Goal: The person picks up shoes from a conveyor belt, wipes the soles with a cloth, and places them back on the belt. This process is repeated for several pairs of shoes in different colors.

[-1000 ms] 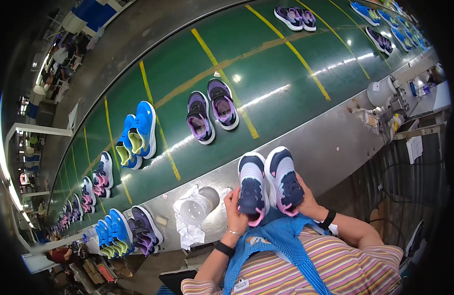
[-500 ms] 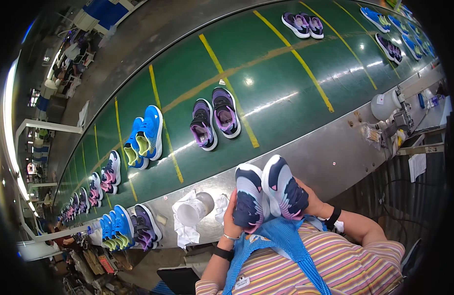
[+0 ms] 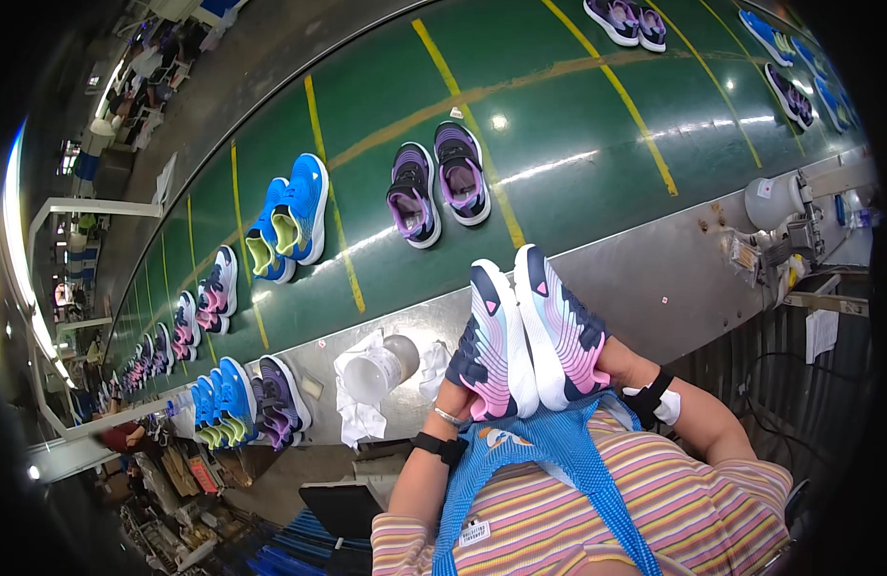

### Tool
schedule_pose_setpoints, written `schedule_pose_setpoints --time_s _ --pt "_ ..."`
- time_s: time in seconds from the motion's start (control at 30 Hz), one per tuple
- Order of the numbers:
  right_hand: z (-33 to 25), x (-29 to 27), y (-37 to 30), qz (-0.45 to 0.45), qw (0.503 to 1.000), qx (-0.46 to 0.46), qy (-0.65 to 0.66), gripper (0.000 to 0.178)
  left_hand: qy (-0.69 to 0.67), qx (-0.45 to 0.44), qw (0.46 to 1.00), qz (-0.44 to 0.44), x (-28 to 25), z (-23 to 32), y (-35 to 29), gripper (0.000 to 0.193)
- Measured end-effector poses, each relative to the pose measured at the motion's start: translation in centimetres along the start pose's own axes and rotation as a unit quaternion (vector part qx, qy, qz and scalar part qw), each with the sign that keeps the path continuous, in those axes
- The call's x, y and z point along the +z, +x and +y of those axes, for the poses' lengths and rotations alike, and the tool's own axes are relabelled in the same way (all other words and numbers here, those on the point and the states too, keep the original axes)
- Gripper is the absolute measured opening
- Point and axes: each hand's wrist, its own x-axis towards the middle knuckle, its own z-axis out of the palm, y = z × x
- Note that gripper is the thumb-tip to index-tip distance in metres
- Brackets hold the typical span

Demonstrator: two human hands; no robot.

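A pair of navy, pink and pale-blue sneakers is held up in front of my blue apron, toes pointing away from me. My left hand (image 3: 451,396) is closed round the heel end of the left sneaker (image 3: 491,346); most of its fingers are hidden behind the shoe. The right sneaker (image 3: 564,331) is gripped near its heel by my right hand (image 3: 624,367), fingers partly hidden. Their white soles face each other in the middle, and the patterned sides face outward.
Beyond a metal ledge (image 3: 645,288), a green conveyor belt (image 3: 549,134) with yellow lines carries black-purple sneakers (image 3: 463,178), blue sneakers (image 3: 299,211) and several other pairs. A white container (image 3: 371,374) sits on white cloth. More blue sneakers (image 3: 234,398) stand at the ledge's left.
Both hands have rolled the sneakers outward, so their patterned sides and white soles now show instead of their tops. The belt's shoes appear higher in the view.
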Motion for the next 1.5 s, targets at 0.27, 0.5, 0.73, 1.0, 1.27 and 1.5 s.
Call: schedule_pose_setpoints --time_s 0.27,0.5,0.73,1.0,1.27,1.5 --pt "-0.6 -0.8 0.7 0.011 0.999 0.023 0.035 0.033 0.064 0.029 0.997 -0.011 -1.6 0.5 -0.1 0.048" --pt "-2.5 -1.6 -1.6 0.069 0.961 -0.156 -0.220 0.065 0.457 0.238 0.855 0.065 1.1 1.3 -1.0 0.071" --pt "-2.1 -2.4 -3.0 0.128 0.894 -0.224 -0.366 0.087 0.643 0.390 0.658 0.042 0.6 1.1 -1.1 0.088" --pt "-1.5 -2.7 -3.0 0.177 0.837 -0.290 -0.429 0.098 0.673 0.425 0.602 0.064 0.3 0.9 -0.8 0.086" --pt "1.0 -4.8 -1.5 0.137 0.884 -0.101 -0.436 0.076 0.627 0.336 0.702 0.035 -0.1 1.3 -3.9 0.092" --pt "-8.3 -2.0 -2.6 0.099 0.830 -0.179 -0.519 0.049 0.550 0.035 0.830 -0.086 -2.0 2.8 -14.3 0.092"
